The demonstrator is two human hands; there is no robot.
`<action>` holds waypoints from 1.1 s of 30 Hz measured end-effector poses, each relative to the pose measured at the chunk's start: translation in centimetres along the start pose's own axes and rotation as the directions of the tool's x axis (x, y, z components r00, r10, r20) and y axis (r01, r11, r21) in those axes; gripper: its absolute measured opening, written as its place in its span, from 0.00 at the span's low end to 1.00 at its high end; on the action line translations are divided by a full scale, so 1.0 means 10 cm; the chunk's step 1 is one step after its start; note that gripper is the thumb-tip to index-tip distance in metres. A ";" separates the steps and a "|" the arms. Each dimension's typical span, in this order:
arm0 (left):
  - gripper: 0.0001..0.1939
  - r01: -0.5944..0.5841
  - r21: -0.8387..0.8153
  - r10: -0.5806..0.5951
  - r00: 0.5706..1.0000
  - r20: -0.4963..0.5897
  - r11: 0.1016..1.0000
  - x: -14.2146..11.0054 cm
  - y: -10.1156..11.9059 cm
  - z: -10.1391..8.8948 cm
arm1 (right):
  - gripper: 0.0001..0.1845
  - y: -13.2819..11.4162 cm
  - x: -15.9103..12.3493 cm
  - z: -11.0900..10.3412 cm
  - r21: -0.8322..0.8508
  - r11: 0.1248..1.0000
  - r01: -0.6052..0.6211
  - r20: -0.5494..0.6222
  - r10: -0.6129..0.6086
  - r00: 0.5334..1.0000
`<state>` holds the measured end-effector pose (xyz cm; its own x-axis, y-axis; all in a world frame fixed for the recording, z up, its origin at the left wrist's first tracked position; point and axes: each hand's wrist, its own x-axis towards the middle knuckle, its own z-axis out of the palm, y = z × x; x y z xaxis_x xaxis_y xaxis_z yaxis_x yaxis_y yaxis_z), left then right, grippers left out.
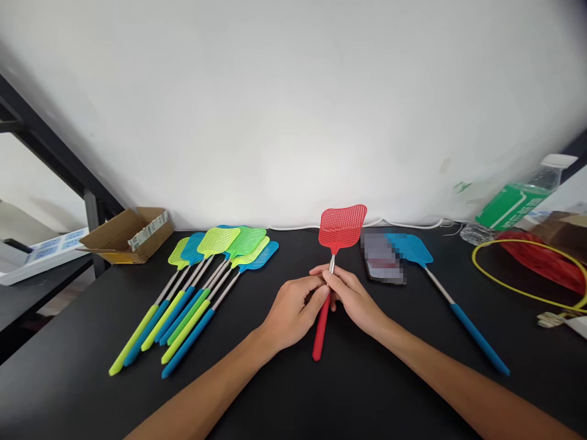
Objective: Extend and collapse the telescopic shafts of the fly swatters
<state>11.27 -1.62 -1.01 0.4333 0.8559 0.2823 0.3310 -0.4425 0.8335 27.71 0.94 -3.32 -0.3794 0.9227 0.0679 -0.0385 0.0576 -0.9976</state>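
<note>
A red fly swatter point(343, 227) is held upright-tilted over the middle of the table, its mesh head pointing away from me. My left hand point(296, 305) is closed around the upper end of its red handle, thumb on top. My right hand point(355, 298) grips at the same spot, where the handle meets the short silver shaft. The fingertips of both hands meet there and partly hide the shaft. To the left lie several yellow, green and blue fly swatters point(188, 315), fanned and overlapping. A single blue fly swatter point(479, 339) lies on the right.
An open cardboard box point(110, 235) stands at the back left of the black table point(284, 400). A phone point(383, 260), blurred out, lies beneath the blue swatter's head. At the right are a green-labelled bottle point(513, 205), a yellow hoop point(493, 287) and a red bag point(545, 260). A white cable runs along the wall.
</note>
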 end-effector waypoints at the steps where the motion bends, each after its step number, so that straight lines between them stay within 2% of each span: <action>1: 0.20 -0.002 0.002 0.002 1.000 0.003 1.000 0.00 -0.01 0.00 | 0.22 0.00 0.00 0.00 -0.001 1.000 0.000 0.007 0.000 1.000; 7: 0.21 0.009 0.027 -0.009 1.000 0.008 1.000 0.00 -0.03 -0.02 | 0.22 -0.03 -0.03 0.01 -0.025 1.000 -0.004 0.008 0.004 1.000; 11: 0.19 0.005 0.065 -0.004 1.000 -0.017 0.998 -0.01 -0.07 0.00 | 0.22 -0.04 -0.04 0.02 -0.072 0.997 -0.002 -0.018 0.001 1.000; 16: 0.21 0.059 0.113 -0.054 0.998 -0.044 0.992 -0.02 -0.11 0.04 | 0.26 -0.03 -0.02 0.01 -0.035 0.999 0.002 -0.077 -0.005 0.997; 19: 0.21 0.070 0.146 -0.065 0.997 -0.037 0.987 -0.03 -0.10 0.05 | 0.21 -0.06 -0.02 -0.02 -0.210 0.978 -0.012 -0.136 -0.017 0.991; 22: 0.21 0.072 0.184 -0.066 0.997 -0.038 0.980 -0.03 -0.09 0.05 | 0.13 -0.12 -0.02 -0.08 -0.471 0.882 -0.023 -0.154 -0.057 0.986; 24: 0.20 0.063 0.208 -0.058 0.998 -0.032 0.976 -0.03 -0.09 0.05 | 0.13 -0.15 -0.02 -0.11 -0.582 0.813 -0.009 -0.151 -0.097 0.984; 28: 0.20 0.036 0.231 -0.035 0.999 -0.010 0.972 -0.03 -0.09 0.05 | 0.13 -0.16 0.00 -0.14 -0.737 0.675 -0.040 -0.181 -0.140 0.973; 33: 0.21 0.012 0.261 -0.014 1.000 0.007 0.965 -0.03 -0.09 0.04 | 0.15 -0.16 0.02 -0.18 -0.840 0.521 -0.155 -0.242 -0.103 0.965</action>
<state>11.18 -1.59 -2.02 0.4343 0.8601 0.2676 0.5435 -0.4871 0.6836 29.37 1.68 -1.75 -0.1389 0.9765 0.1646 0.8148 0.2072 -0.5414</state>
